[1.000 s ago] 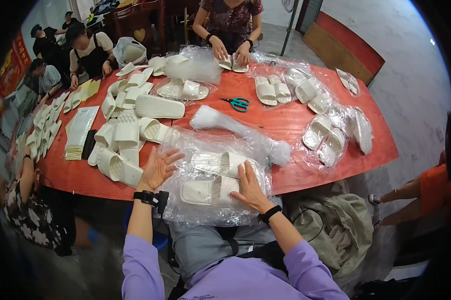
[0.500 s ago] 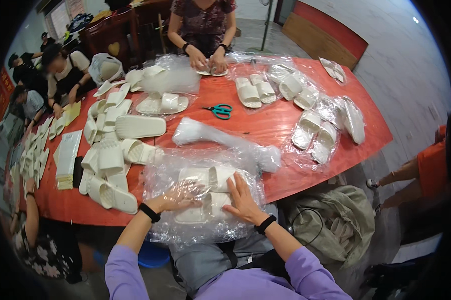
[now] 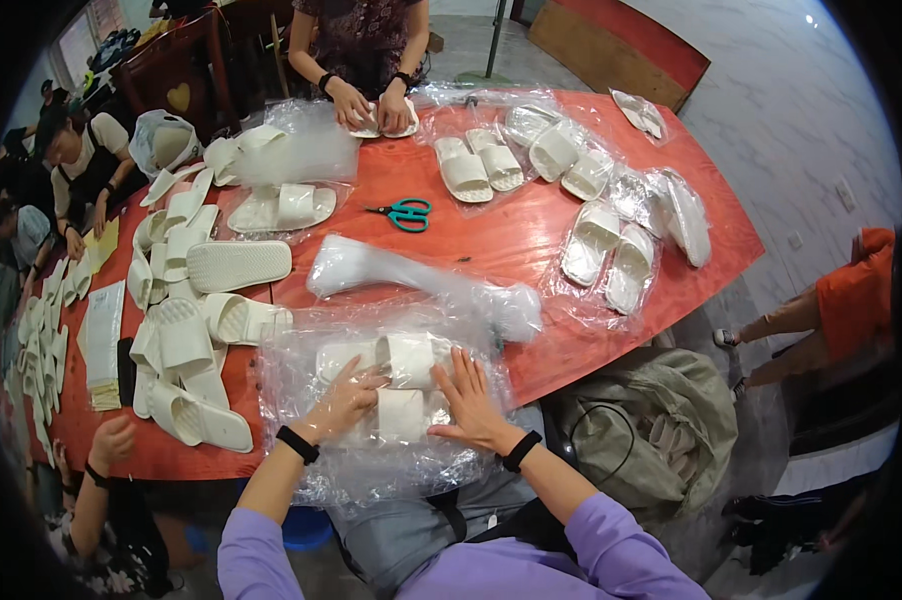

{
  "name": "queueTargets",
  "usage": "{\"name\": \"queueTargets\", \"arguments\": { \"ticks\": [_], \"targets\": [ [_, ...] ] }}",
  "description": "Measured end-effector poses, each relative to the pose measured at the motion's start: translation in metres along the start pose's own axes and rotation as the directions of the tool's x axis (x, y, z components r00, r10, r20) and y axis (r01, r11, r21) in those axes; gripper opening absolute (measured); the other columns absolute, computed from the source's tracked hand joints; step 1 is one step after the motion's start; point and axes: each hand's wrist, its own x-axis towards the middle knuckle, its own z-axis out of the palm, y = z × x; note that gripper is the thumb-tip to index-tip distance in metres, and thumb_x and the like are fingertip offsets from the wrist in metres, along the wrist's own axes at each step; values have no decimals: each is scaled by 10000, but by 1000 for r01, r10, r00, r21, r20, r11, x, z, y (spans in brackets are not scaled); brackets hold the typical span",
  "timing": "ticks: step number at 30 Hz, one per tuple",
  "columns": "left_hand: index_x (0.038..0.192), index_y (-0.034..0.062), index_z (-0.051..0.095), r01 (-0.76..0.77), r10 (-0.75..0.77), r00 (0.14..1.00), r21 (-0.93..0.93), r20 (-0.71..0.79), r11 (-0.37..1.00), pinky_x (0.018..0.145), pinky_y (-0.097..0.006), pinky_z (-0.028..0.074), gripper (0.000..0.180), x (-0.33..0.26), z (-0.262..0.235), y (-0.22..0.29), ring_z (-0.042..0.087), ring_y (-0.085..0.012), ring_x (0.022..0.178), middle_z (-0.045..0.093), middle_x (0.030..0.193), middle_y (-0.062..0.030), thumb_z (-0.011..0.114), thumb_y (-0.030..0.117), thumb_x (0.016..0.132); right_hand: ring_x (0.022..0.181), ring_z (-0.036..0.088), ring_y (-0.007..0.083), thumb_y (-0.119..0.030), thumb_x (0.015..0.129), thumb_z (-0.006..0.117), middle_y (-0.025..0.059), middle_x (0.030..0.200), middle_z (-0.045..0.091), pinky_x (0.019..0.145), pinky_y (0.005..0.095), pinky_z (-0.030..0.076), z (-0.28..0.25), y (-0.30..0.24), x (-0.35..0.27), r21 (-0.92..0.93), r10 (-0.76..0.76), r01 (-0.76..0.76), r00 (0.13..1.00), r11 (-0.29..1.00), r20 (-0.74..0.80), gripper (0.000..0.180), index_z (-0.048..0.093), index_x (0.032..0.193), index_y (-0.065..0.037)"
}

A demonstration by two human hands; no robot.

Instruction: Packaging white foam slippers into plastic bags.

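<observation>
A pair of white slippers [image 3: 407, 362] lies side by side in clear plastic film [image 3: 289, 435] at the lower centre of the frame. The left hand [image 3: 343, 408] reaches across them, fingers extended; whether they pinch film, I cannot tell. The right hand [image 3: 474, 408] lies at their right edge, fingers slightly spread, thumb out. Beyond, a bundle of clear plastic [image 3: 411, 272] and green-handled scissors [image 3: 396, 211] rest on the red table [image 3: 531, 232]; loose slippers [image 3: 184, 338] crowd centre left.

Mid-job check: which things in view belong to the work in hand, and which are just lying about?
In hand:
- left hand and right hand
- pair of white slippers
- clear plastic

Apparently lying about:
- teal-handled scissors
- olive sack
</observation>
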Motion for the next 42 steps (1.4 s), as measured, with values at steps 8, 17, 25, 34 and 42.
{"name": "queueTargets", "arguments": {
  "ticks": [8,17,25,34,42],
  "targets": [
    [910,76,716,304,-310,890,-70,-333,950,1146,-524,176,241,-76,-37,-11,549,-270,1193,652,1076,-84,539,-20,777,1423,9,505,-775,749,526,287,1555,21,1125,607,31,-6,1,7,12,-39,38,997,999,63,1046,178,1532,-176],
    [1034,-16,623,521,-534,436,-280,-725,806,831,-253,457,194,-200,-89,27,593,-157,947,632,995,-51,472,32,923,1409,92,512,-820,678,533,233,1560,129,1073,692,81,-8,-4,6,-177,-109,130,986,976,125,1048,243,1518,-263],
    [1011,-19,656,443,-494,447,-295,-746,847,897,-366,443,280,-79,-101,264,569,-238,998,615,1049,-113,694,111,767,1362,183,557,-772,636,615,276,1521,199,1017,735,164,-9,-4,9,-236,-129,147,988,960,88,1053,228,1511,-331],
    [896,-42,620,490,-271,602,79,-751,868,875,-493,422,204,50,4,234,533,-370,1031,549,1146,-201,644,70,727,1399,89,536,-677,670,637,237,1547,175,1034,730,128,56,41,5,-558,-199,183,979,810,32,1059,269,1498,-129],
    [923,-23,626,677,-364,652,294,-665,674,979,-525,335,273,-2,78,105,443,-347,1175,505,1263,-190,660,208,783,1418,99,486,-670,687,653,216,1558,162,1082,683,87,14,10,6,-215,-97,119,990,969,106,1009,353,1440,-69]
  ]
}}
